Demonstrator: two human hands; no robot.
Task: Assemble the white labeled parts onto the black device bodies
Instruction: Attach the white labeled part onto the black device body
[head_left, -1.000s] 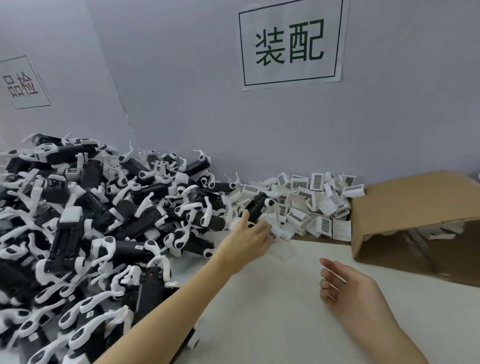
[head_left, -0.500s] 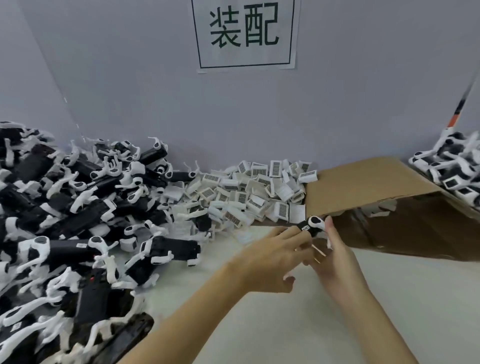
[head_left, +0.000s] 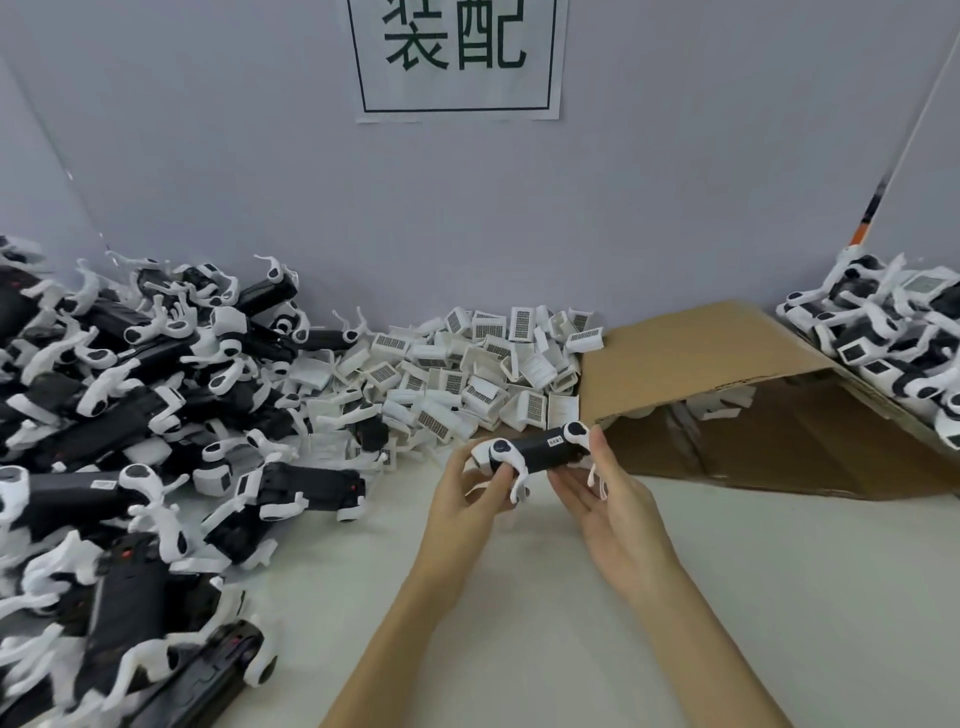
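Head view, looking down at a pale worktable (head_left: 519, 623). A person holds one black oblong plastic device body with white curved arms (head_left: 540, 451) just in front of the open brown cardboard box (head_left: 701, 358), above the table. The left hand (head_left: 467, 499) curls its fingers around the body's left end. The right hand (head_left: 608, 499) cradles the right end from beneath, thumb up against it, fingers only loosely bent. Left of the box lies a heap of small white plastic parts with barcode labels (head_left: 467, 374); further left sprawls a big pile of black bodies (head_left: 130, 441). More pieces are stacked right of the box (head_left: 893, 338).

No white labeled part is in either hand yet. As I judge it, the thin white arms could snag or bend if the body is twisted carelessly, and the loose right-hand support could let it slip.

Half a second ago the body was mostly hidden between the hands; now it is turned lengthwise and fully shown.
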